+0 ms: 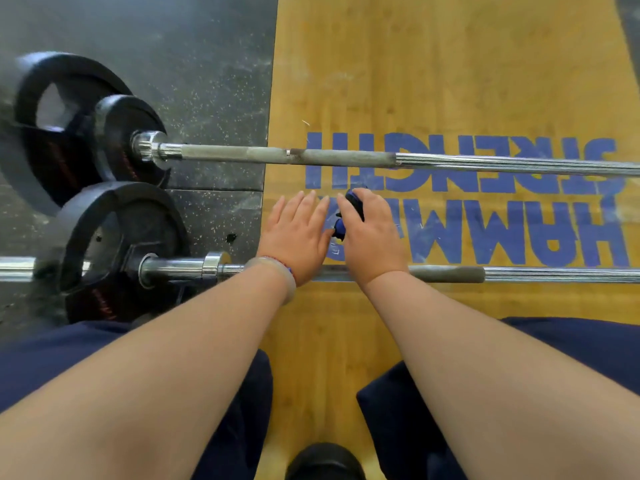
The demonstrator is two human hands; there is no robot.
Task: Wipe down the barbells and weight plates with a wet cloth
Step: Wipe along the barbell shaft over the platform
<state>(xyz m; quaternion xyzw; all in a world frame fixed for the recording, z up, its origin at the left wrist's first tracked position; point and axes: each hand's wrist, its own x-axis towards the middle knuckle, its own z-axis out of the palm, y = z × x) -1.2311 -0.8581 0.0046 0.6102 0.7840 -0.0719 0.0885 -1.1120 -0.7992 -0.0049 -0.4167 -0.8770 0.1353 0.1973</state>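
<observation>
Two bars, near barbell and far barbell, cross the wooden platform, weight plates on their left ends.
Between them the left hand holds its fingers straight; the right hand grips a black-and-blue object.

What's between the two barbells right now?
Head view: between the far barbell and near barbell lies wooden platform with blue lettering; over it, the open left hand beside the right hand, which grips a black-and-blue object.

Wooden platform beside speckled rubber floor
</observation>
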